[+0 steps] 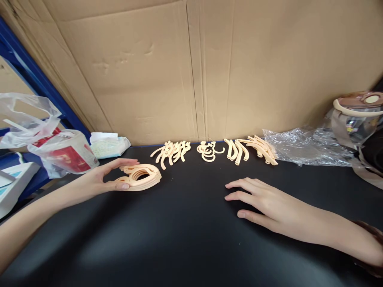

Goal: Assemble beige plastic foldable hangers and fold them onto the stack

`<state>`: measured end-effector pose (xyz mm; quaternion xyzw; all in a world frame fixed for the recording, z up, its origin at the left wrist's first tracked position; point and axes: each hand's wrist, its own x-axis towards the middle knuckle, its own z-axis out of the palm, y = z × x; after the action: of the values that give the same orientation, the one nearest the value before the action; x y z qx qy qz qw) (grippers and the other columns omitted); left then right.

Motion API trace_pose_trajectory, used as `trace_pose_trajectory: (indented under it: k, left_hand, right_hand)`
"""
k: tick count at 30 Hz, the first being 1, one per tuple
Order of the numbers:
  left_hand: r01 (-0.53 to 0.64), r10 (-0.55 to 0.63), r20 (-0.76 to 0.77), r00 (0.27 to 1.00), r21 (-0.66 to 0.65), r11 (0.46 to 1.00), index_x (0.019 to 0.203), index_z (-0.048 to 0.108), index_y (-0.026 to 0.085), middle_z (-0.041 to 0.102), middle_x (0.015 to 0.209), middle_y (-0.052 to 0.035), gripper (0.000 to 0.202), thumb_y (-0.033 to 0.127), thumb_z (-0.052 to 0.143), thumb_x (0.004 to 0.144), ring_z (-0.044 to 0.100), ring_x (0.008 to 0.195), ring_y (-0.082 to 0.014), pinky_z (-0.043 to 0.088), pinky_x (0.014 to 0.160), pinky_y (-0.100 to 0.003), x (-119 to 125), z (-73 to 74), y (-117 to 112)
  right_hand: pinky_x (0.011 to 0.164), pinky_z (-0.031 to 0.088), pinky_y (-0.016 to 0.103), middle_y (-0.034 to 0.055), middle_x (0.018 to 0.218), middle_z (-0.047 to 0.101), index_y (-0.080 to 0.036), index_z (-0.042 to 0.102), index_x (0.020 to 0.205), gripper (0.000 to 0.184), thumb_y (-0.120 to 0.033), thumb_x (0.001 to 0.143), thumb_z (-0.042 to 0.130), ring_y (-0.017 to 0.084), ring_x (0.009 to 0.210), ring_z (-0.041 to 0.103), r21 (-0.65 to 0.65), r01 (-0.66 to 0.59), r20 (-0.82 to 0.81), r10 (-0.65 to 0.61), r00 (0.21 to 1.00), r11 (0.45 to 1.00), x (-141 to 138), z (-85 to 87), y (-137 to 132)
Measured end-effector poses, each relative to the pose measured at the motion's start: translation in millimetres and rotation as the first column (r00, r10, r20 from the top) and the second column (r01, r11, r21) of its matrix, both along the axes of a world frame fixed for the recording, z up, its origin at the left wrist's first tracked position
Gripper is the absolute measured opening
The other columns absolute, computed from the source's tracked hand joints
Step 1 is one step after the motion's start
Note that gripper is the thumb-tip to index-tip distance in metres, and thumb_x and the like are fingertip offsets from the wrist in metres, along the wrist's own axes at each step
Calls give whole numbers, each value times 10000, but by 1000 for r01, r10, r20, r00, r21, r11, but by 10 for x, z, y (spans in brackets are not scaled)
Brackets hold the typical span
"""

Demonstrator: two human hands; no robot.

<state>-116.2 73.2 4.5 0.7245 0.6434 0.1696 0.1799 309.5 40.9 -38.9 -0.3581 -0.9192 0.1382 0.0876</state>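
Observation:
My left hand (pixel 104 175) grips a stack of peach-coloured curved plastic pieces (pixel 143 178) that rests on the black table (pixel 185 231), thumb in front and fingers over the back. My right hand (pixel 257 201) lies flat and open on the table to the right, fingers stretched out, holding nothing. Along the back edge lie groups of the same peach plastic parts: a branching cluster (pixel 172 152), a few ring-shaped pieces (pixel 208 151), curved strips (pixel 237 150) and a pile of longer strips (pixel 263 149).
A cardboard wall (pixel 191 67) stands behind the table. At the left are a clear bag with a red-and-white tub (pixel 64 151) and a pack of wipes (pixel 109 145). Crumpled clear plastic (pixel 302 145) and a lidded bottle (pixel 357 115) sit at the right.

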Motion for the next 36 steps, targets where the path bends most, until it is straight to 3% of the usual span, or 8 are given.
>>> trace_pose_trajectory:
  k: [3, 7, 18, 21, 24, 27, 31, 36]
  left_hand:
    - [48, -53, -72, 996, -76, 996, 1309, 436, 316, 471, 1419, 32, 692, 613, 632, 715, 442, 1289, -238, 344, 1073, -329, -143, -23, 56]
    - [43, -53, -90, 995, -102, 994, 1328, 406, 340, 454, 1430, 56, 687, 605, 614, 729, 468, 1269, -214, 397, 1010, -237, -170, -10, 58]
    - [-13, -4, -113, 994, -150, 989, 1367, 342, 409, 437, 1441, 93, 683, 619, 573, 761, 431, 1299, -237, 351, 1050, -289, -82, 69, 55]
    - [5, -11, -147, 989, -38, 999, 1340, 408, 311, 416, 1463, 25, 674, 652, 500, 765, 413, 1311, -252, 351, 1055, -309, 96, 134, 140]
    - [80, -22, -381, 924, 139, 987, 1254, 493, 172, 545, 1331, -80, 673, 651, 388, 794, 502, 1213, -258, 372, 1031, -319, 377, 167, 321]
    - [86, -11, -482, 876, 132, 988, 1226, 524, 156, 584, 1275, -104, 642, 620, 381, 807, 547, 1153, -280, 405, 985, -352, 675, 165, 545]
    - [-6, 79, -582, 809, 127, 992, 1127, 585, 129, 649, 1115, -167, 574, 576, 352, 852, 612, 1014, -346, 463, 846, -423, 1006, 152, 811]
    - [-111, 161, -619, 769, 119, 987, 1045, 639, 102, 663, 1049, -215, 502, 519, 467, 824, 610, 1013, -380, 471, 791, -412, 1198, 113, 1079]
  right_hand:
    - [1056, 367, 424, 16, 1387, 427, -308, 516, 1260, 346, -439, 980, 358, 207, 1260, 418, 6, -1, 19, 1, 1000, 1000, 6, -8, -6]
    - [1042, 384, 404, 3, 1396, 413, -322, 498, 1270, 344, -436, 985, 341, 197, 1266, 402, 16, -7, 29, 6, 1000, 1000, 7, -16, 7]
    - [1056, 375, 436, 13, 1397, 423, -311, 512, 1271, 351, -432, 980, 358, 216, 1263, 420, 14, -8, 23, 8, 1000, 1000, 6, -18, 1]
    - [1061, 370, 441, 15, 1395, 426, -307, 520, 1263, 350, -433, 978, 362, 220, 1265, 419, 8, -5, 18, 5, 1000, 1000, 1, -11, 2]
    - [1064, 367, 433, 9, 1395, 426, -313, 518, 1261, 346, -435, 978, 361, 213, 1271, 409, 9, -7, 17, 6, 1000, 1000, -7, -9, 10]
    - [1051, 380, 412, 6, 1396, 422, -317, 507, 1270, 348, -436, 980, 358, 205, 1274, 401, 9, -8, 20, 7, 1000, 1000, -10, -8, 12]
    - [1040, 387, 388, 2, 1393, 424, -315, 503, 1274, 347, -430, 984, 352, 195, 1263, 407, 16, -12, 24, 11, 1000, 1000, -4, -2, 1]
    - [1034, 389, 370, 3, 1392, 427, -311, 501, 1279, 342, -415, 984, 364, 186, 1263, 407, 42, -19, 25, 18, 1000, 999, 2, -6, 0]
